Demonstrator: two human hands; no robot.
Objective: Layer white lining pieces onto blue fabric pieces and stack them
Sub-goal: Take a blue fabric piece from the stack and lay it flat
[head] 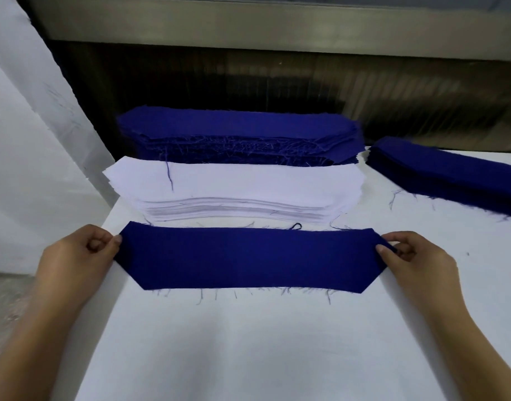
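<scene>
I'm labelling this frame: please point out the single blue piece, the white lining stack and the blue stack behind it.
single blue piece (pixel 248 259): head view, centre of its face.
white lining stack (pixel 234 180): head view, top sheet's middle.
rear blue stack (pixel 236 123): head view, top piece's middle.

Blue fabric piece (pixel 248 257) flat on table; white lining stack (pixel 234 189) & blue stack (pixel 236 131) behind.
</scene>
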